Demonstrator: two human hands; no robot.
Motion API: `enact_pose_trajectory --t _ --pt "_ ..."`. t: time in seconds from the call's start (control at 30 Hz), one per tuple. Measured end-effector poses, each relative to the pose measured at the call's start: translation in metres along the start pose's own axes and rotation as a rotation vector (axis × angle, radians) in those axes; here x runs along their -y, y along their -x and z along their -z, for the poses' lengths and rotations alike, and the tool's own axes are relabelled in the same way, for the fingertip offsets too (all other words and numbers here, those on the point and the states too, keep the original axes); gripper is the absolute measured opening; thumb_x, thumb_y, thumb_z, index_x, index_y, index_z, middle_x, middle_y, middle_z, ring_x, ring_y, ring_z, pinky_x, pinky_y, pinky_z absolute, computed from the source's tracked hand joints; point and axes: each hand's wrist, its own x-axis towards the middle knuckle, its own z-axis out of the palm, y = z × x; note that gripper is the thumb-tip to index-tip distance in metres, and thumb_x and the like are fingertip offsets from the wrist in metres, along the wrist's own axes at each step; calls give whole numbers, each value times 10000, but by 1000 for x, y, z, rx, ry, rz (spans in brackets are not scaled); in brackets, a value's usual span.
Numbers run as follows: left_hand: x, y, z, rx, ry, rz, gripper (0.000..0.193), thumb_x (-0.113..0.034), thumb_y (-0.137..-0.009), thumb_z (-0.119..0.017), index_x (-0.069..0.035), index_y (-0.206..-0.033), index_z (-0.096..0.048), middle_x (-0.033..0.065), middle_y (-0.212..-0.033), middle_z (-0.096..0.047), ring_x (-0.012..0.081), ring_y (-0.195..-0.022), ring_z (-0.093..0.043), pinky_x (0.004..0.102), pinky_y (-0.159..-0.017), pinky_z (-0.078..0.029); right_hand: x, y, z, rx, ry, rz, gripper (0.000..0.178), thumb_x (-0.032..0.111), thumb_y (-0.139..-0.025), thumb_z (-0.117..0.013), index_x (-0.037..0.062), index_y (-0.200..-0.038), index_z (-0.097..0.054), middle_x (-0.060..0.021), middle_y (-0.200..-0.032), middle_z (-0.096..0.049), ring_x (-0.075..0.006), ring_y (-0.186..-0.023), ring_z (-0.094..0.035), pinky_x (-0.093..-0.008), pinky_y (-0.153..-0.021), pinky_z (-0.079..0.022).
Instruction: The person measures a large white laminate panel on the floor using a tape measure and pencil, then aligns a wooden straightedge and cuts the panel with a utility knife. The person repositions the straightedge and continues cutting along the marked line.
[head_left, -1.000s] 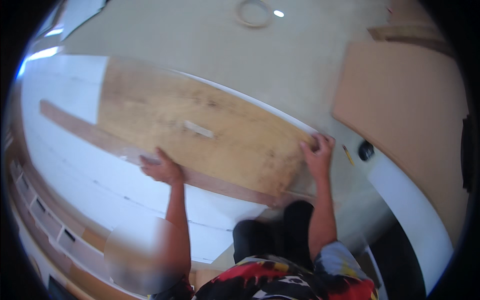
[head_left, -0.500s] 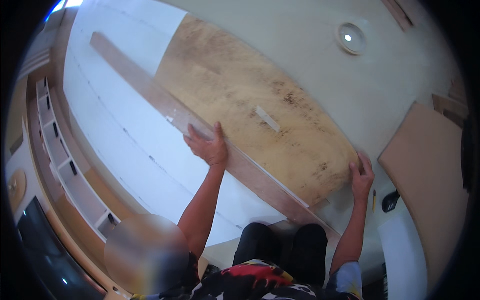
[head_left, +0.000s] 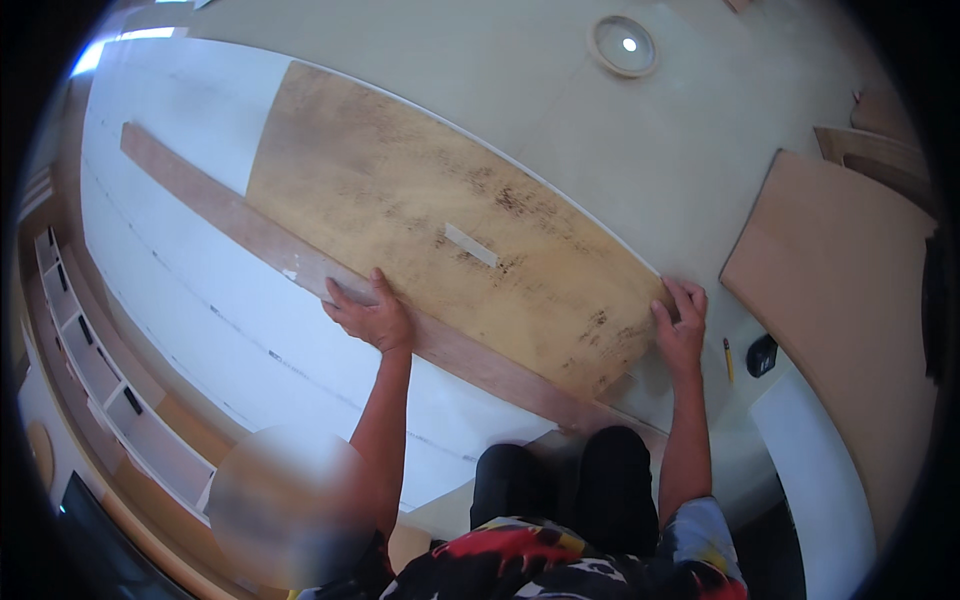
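Note:
A long pinkish-brown wooden plank [head_left: 470, 362] lies slantwise across a white sheet [head_left: 185, 270] with faint dark marks. My left hand [head_left: 372, 315] rests on the plank, thumb and fingers spread across its width. Along the plank's far side sits a thin tan board [head_left: 390, 175] with dark smudges, one long side against the plank. A short pale strip [head_left: 471, 245] lies on the board. My right hand [head_left: 682, 315] grips the board's right end at the corner, thumb and fingers closed over its edge. A narrow white margin shows along the board's far side.
A yellow pencil [head_left: 729, 360] and a black computer mouse [head_left: 762, 356] lie right of my right hand. Farther right is a large brown panel [head_left: 830, 260], with a white panel [head_left: 815, 460] below it. A round ring [head_left: 622, 46] lies beyond; a white compartmented rack [head_left: 100, 355] stands left.
The white gap between board and plank has closed, and white now shows along the board's far edge. My right hand stays at the board's corner; the whole view has shifted.

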Motion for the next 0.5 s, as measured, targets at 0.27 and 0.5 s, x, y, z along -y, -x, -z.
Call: enact_pose_trajectory --t 0.27,0.5 --pt "13 -5 -2 1 -3 -28 901 -579 -888 -662 2 -1499 -346 340 -1535 -219 472 -1432 -248 539 -1147 -313 -15 14 -5 -178 17 -4 463 98 -808 -761 43 -1253 -647 -141 -1185 -562 -297 -1137 -544 -374 -1015 -437" --pt "-2 -4 2 45 -47 -79 907 -596 -913 -616 20 -1502 -306 333 -1447 -288 475 -1320 -393 535 -1072 -409 -34 38 -16 -257 -86 -109 553 164 -791 -798 30 -1292 -603 -153 -1153 -561 -306 -1114 -550 -387 -981 -453"
